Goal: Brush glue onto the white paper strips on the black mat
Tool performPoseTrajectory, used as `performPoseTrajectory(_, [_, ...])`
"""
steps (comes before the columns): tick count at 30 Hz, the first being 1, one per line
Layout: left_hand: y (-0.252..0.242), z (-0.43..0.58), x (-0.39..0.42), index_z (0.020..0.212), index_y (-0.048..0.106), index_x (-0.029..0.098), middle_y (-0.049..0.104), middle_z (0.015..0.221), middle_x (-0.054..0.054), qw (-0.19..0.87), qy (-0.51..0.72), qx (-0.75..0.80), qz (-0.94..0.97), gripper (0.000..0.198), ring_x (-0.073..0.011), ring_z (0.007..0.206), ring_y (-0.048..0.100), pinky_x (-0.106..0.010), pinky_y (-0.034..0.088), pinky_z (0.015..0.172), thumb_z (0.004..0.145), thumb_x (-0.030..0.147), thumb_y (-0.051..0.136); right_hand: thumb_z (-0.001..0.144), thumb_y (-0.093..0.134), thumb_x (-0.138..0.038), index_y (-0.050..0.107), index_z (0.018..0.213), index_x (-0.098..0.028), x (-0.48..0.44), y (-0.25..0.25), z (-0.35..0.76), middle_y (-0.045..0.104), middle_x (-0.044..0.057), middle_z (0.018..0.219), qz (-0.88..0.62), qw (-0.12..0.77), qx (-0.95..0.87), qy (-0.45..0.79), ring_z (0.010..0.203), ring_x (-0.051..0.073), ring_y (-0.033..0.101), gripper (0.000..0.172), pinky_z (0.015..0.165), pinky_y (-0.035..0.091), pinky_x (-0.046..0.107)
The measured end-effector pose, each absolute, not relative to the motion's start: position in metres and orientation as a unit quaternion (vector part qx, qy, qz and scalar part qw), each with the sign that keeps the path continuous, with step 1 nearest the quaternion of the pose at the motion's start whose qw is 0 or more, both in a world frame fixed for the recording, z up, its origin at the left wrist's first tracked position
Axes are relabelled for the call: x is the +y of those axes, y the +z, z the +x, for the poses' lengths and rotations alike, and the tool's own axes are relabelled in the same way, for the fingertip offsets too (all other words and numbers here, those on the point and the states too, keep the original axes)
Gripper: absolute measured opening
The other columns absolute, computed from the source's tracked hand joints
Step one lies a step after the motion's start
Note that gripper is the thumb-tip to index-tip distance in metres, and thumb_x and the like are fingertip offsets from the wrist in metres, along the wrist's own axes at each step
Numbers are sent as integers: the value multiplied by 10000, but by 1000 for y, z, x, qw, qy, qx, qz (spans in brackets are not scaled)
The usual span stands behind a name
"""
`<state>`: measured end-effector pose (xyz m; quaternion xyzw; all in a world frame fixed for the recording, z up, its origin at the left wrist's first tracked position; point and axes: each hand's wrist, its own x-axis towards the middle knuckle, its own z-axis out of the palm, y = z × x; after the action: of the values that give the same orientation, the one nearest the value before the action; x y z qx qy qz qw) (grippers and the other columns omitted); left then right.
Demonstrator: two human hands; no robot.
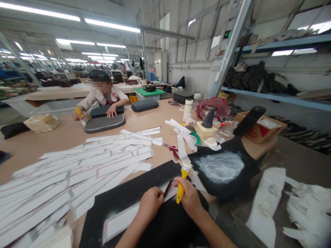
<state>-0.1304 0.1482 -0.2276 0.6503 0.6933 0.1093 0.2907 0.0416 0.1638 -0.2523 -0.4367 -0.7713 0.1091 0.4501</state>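
My right hand [190, 198] is closed around a glue brush with a yellow handle [180, 191], its pale bristles pointing away from me. Its thumb and fingertips also meet the far end of a white strip with a dark edge [170, 193]. My left hand [151, 203] pinches the dark edge of that strip from the other side. Under both hands lies a black sheet [94, 215], with a white strip [120, 220] along it. Part of this strip is hidden by my left hand and forearm.
Many white strips [85, 168] spread across the table to the left. Scissors [172, 148], a glue pot [207, 129] and a white bottle [188, 109] stand or lie ahead. A black panel smeared white [222, 165] is on the right. A co-worker [103, 93] brushes a grey pad opposite.
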Motion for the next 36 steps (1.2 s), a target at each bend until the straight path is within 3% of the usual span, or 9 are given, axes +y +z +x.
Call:
performPoseTrajectory(8, [-233, -131, 143, 761, 666, 199, 657, 844, -9, 272, 122, 684, 666, 160, -136, 794, 592, -222, 364, 706, 753, 178, 508, 866, 378, -132, 536, 1068, -185, 160, -262, 41, 655, 72, 886, -455, 443, -764, 113, 817, 199, 615, 262, 741, 510, 344])
performPoseTrajectory(13, [-228, -116, 140, 827, 664, 224, 626, 868, -16, 187, 93, 652, 729, 231, -156, 854, 569, -257, 366, 732, 858, 249, 436, 823, 394, -97, 536, 1068, -194, 160, -269, 52, 647, 62, 873, -475, 453, -744, 122, 826, 197, 613, 299, 757, 508, 350])
performPoseTrajectory(17, [-228, -93, 150, 861, 639, 198, 600, 901, -34, 146, 83, 637, 753, 256, -148, 880, 544, -243, 378, 771, 886, 208, 385, 794, 377, -73, 534, 1079, -196, 159, -272, 63, 645, 60, 874, -483, 467, -729, 129, 817, 186, 618, 348, 754, 513, 339])
performPoseTrajectory(26, [-226, -59, 161, 910, 611, 121, 586, 938, -104, 99, 23, 637, 764, 295, -223, 906, 547, -328, 402, 741, 849, 66, 328, 800, 394, -88, 548, 1064, -212, 154, -274, 70, 648, 46, 848, -489, 480, -716, 134, 800, 186, 622, 330, 742, 518, 324])
performPoseTrajectory(36, [-238, -81, 162, 835, 612, 188, 606, 860, -22, 96, 39, 662, 743, 240, -125, 811, 582, -228, 374, 693, 881, 224, 379, 777, 383, -54, 535, 1063, -213, 162, -276, 62, 642, 53, 860, -471, 479, -730, 128, 808, 195, 610, 361, 727, 512, 337])
